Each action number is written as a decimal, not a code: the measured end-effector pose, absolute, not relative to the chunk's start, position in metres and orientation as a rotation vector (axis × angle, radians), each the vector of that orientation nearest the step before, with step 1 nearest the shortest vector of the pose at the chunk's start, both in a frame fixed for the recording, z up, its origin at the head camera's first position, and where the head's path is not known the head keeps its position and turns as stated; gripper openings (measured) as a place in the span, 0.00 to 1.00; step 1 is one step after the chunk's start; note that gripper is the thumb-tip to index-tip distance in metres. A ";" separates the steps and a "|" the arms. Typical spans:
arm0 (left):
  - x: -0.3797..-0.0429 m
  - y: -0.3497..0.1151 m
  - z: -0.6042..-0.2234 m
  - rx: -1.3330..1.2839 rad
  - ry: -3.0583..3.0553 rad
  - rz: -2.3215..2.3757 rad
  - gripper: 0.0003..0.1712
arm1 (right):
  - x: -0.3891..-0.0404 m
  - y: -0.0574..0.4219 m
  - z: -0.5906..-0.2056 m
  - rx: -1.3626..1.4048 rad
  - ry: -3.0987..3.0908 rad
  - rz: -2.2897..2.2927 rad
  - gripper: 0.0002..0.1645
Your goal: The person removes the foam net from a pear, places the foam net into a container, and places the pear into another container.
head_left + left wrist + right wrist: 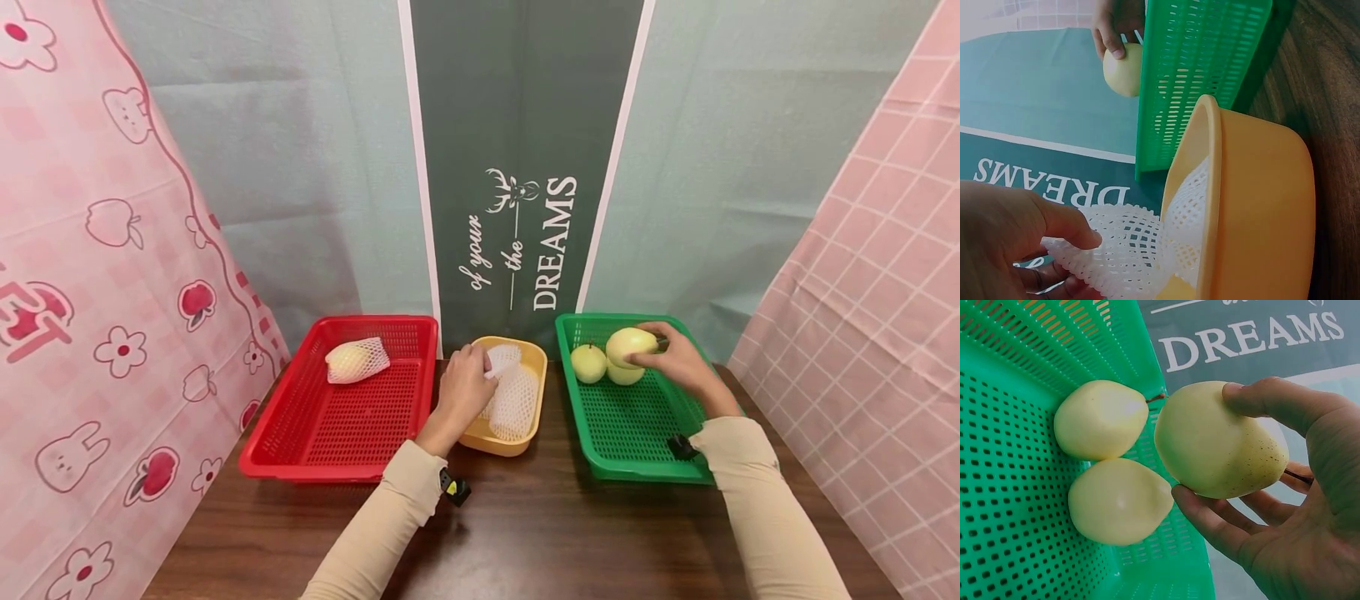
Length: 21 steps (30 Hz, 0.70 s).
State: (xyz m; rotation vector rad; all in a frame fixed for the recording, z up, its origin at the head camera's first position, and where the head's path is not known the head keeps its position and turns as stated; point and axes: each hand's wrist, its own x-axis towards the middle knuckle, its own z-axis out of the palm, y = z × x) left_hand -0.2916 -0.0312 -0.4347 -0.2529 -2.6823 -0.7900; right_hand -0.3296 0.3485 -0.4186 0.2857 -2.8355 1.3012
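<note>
With thumb and fingers curled round it, my right hand (pixel 1310 462) holds a pale yellow-green pear (pixel 1216 444), its dark stem pointing toward the palm. Two more pears, one (pixel 1100 419) with its stem showing and another (pixel 1119 500) beside it, lie in the green basket (pixel 641 475) under that hand. My left hand (pixel 467 385) pinches the edge of a white foam net sleeve (pixel 1122 250) at the yellow bin (pixel 1260 206). Another foam net (pixel 514 404) lies inside the bin. The left fingertips are partly hidden in the head view.
To the left stands a red basket (pixel 258 458) holding a pear in a foam net (pixel 356 360). All three containers sit on a dark wooden table (pixel 525 533). Behind them hangs a printed cloth (pixel 525 100), with pink cloths at both sides.
</note>
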 end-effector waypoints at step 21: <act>-0.291 -0.022 -0.450 -0.322 -2.753 -0.689 0.12 | -0.325 0.369 -0.417 0.248 -2.884 1.283 0.51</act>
